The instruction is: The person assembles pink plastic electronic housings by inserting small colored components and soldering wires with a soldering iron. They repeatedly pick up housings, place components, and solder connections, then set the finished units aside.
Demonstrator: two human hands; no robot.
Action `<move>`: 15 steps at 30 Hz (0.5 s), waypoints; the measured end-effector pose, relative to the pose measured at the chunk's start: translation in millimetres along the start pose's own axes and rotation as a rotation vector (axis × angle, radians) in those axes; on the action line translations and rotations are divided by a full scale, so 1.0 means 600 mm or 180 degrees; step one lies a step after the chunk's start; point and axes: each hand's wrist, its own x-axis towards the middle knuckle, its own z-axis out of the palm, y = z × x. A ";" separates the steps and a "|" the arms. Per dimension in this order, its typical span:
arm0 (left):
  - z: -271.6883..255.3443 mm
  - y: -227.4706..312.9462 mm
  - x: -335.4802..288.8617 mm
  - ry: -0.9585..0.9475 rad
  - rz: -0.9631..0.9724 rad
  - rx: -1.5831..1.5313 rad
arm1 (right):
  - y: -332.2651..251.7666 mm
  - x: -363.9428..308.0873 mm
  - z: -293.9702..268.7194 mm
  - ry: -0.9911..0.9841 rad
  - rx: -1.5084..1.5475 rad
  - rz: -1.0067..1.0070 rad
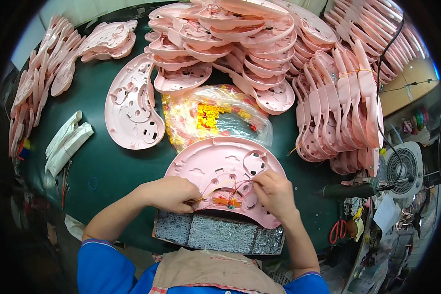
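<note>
A pink curved plastic shell (210, 161) lies hollow side up in front of me, with moulded posts and cut-outs inside. Near its inner curve sits a small orange circuit board (226, 202), from which thin red and yellow wires (230, 185) loop upward. My left hand (177, 194) is closed at the shell's left side, its fingertips pinching a yellow wire. On the other side, my right hand (275, 193) pinches the ends of thin red wires over the shell. The fingertips partly cover what they grip.
Beneath the shell's near edge is a box of small metal screws (206, 232). Behind it lies a clear bag of yellow and red parts (210, 117). Pink shells (269, 54) are piled at the back and right. Red scissors (338, 231) and a fan (403, 164) are at right.
</note>
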 end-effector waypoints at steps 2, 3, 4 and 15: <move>0.016 -0.010 -0.005 0.0190 0.0061 0.0133 | -0.014 0.009 0.040 0.0015 0.0593 0.0182; 0.023 -0.009 -0.004 0.0453 -0.0081 0.0057 | -0.014 0.016 0.050 -0.0034 0.0516 0.0056; 0.032 -0.004 0.003 0.0713 -0.0220 -0.0020 | -0.011 0.024 0.060 -0.0080 0.0438 -0.0068; 0.083 -0.041 0.079 0.2173 0.0145 0.0909 | -0.020 0.043 0.063 -0.0156 -0.0422 -0.0424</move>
